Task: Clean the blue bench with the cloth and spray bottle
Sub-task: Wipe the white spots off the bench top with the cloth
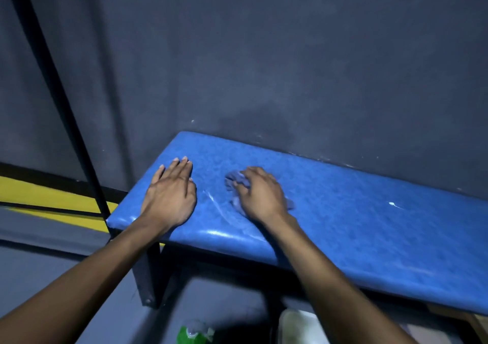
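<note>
The blue padded bench (356, 217) runs from the centre to the right edge, against a dark wall. My left hand (171, 193) lies flat on the bench's left end, fingers straight. My right hand (260, 193) presses down on a crumpled blue-grey cloth (237, 182) near the middle of the seat, fingers curled over it. A wet streak (221, 211) shines on the seat between my hands. The green spray bottle (194, 334) stands on the floor below, at the bottom edge of the view.
A black pole (66, 111) slants down at the left, just past the bench's end. The bench's dark metal leg (148, 277) stands under its left end. A yellow floor stripe (50, 198) lies to the left. A pale object (298, 325) sits on the floor under the bench.
</note>
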### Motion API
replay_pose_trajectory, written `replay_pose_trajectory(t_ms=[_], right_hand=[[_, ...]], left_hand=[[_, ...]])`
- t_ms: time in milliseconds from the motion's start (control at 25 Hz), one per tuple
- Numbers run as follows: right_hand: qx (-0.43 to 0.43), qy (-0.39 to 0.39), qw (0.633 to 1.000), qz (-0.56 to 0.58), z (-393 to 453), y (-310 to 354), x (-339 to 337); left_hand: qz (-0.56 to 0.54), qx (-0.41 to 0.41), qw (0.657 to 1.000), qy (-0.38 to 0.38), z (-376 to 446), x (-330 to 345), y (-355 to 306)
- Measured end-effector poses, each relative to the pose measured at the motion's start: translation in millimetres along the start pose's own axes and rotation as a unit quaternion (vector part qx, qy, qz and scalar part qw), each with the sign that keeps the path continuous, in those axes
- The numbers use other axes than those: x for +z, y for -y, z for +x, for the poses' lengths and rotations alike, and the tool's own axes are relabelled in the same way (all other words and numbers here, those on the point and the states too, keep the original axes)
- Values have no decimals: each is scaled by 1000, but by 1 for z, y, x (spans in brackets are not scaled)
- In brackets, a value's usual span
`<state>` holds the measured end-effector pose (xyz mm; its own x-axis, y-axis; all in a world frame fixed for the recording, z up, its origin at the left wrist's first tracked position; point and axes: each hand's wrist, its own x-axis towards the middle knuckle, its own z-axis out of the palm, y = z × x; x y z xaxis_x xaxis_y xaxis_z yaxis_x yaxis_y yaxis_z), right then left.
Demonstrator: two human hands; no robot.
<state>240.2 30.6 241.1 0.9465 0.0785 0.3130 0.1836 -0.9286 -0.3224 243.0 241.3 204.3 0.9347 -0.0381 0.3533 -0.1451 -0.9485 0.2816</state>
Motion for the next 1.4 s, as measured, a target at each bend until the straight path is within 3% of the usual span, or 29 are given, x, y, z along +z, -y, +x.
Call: replay_pose_trajectory(t_ms=[160,280,400,520,680,960,1080,1200,1320,1400], right_hand=[[-166,76,981,65,-47,12,-15],[-111,64,990,53,-60,-25,-28],[-30,14,999,16,-13,4,-2],[-96,37,994,34,-3,33,10],[-144,51,986,67,-52,-13,-19],[59,-135,975,168,-115,-166,-106],[111,-178,968,140,-137,-233,-148],[156,-194,965,78,-146,-280,-178],[63,-71,995,24,-137,-280,-165],[5,-9,1000,-6,-123,-271,-148]], left_hand=[[-4,8,1000,-5,0,0,1],[-3,5,1000,-7,-1,-1,0],[-5,5,1000,-3,1,-1,0],[-8,4,1000,1,2,1,3],[-11,4,1000,4,2,1,6],[-37,-27,998,32,6,-1,-1],[-85,-27,995,46,54,81,48],[-79,55,995,35,48,50,-55],[-61,168,982,59,-1,20,-198],[-53,186,971,137,-13,34,-246]])
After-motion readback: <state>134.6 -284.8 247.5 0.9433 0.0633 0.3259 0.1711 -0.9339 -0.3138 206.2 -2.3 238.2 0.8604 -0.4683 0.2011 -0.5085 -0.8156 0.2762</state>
